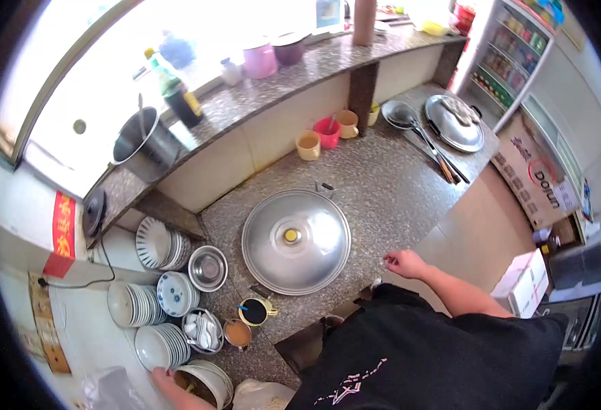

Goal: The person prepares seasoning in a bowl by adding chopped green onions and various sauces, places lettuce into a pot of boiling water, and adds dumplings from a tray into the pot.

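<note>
My left hand [164, 378] is at the lower left, against the lower edge of a stack of white plates [153, 347] and beside a white bucket [208, 380]. Its fingers are partly hidden, so I cannot tell whether it grips a plate. My right hand [404, 263] hovers near the counter's front edge with its fingers curled together. Something small and pale may be at its fingertips, too small to name. Between the hands, a large round metal lid [297, 263] with a yellow knob [291, 236] covers a pot set in the counter.
More stacked plates [136, 304], bowls [176, 294], a metal basin [208, 268], a container of white spoons [203, 331] and sauce cups [237, 333] crowd the left. Mugs [308, 145] stand at the back wall, ladles [434, 147] and a lidded pan [456, 130] at right. A pot [143, 147] sits on the ledge.
</note>
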The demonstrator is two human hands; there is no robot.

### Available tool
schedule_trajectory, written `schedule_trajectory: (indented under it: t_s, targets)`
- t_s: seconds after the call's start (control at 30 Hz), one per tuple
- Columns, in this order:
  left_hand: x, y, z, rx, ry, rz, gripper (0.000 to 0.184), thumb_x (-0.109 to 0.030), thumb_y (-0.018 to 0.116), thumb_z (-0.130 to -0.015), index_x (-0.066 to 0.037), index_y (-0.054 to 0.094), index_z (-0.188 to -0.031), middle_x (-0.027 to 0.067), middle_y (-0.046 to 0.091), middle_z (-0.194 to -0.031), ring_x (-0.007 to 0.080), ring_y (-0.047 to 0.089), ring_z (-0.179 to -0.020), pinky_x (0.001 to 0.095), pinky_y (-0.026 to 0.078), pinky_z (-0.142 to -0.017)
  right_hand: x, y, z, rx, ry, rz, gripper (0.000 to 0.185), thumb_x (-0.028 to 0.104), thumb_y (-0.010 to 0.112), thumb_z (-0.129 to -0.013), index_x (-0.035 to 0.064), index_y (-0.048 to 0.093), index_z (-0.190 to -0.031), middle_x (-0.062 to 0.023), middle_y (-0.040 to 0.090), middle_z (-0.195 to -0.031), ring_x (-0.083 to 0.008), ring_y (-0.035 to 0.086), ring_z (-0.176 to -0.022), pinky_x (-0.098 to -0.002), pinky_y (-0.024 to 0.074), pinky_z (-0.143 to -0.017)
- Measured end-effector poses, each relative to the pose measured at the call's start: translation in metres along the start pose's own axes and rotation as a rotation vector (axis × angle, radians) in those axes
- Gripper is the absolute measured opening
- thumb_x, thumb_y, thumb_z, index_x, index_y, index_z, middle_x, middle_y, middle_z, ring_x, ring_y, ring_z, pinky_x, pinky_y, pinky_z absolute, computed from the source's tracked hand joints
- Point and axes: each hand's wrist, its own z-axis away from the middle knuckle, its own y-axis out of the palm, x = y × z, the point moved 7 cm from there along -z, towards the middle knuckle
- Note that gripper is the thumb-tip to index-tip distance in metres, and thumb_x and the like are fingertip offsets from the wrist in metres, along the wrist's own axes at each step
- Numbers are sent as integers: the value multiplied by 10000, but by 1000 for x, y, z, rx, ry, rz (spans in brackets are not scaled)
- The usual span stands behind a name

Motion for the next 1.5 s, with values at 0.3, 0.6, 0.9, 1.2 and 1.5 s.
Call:
schedule_trajectory:
  t_s: [0.3,0.6,0.9,1.2,1.5]
  targets:
    - [-65,19,196,42,351,152,708,24,567,-805,-17,484,-1507,195,591,-1409,359,615,-1214,494,553,-942,-70,-89,-98,-58,-86,-110,308,258,714,-939,74,759,-1182,-144,788,-972,-340,767,-899,-448,603,-820]
    - [75,285,569,471,119,166,779,52,576,-809,-34,414,-1566,202,541,-1499,414,562,-1361,592,523,-1094,-211,-217,-248,-195,-38,-430,330,226,712,-939,41,750,-1209,-176,781,-962,-329,768,-877,-433,599,-803]
    - [286,621,823,950,-259,11,631,117,576,-895,-104,503,-1480,126,621,-1396,320,647,-1253,501,586,-998,-277,-308,-433,-329,135,-819,394,198,701,-995,-64,670,-1288,-79,744,-914,-142,674,-710,-312,556,-650]
    - [307,732,883,996,-236,-176,558,67,597,-969,-133,501,-1482,98,616,-1417,316,656,-1223,548,587,-974,-263,-342,-548,-399,264,-472,544,366,742,-944,-65,683,-1271,-267,773,-1054,-373,771,-997,-469,592,-887]
    - [267,731,906,983,-101,-451,536,-8,692,-954,-98,512,-1450,108,676,-1238,273,670,-1157,456,605,-869,-251,-367,-518,-584,142,-369,400,311,747,-898,-6,742,-1143,-290,749,-1010,-476,725,-992,-548,572,-905]
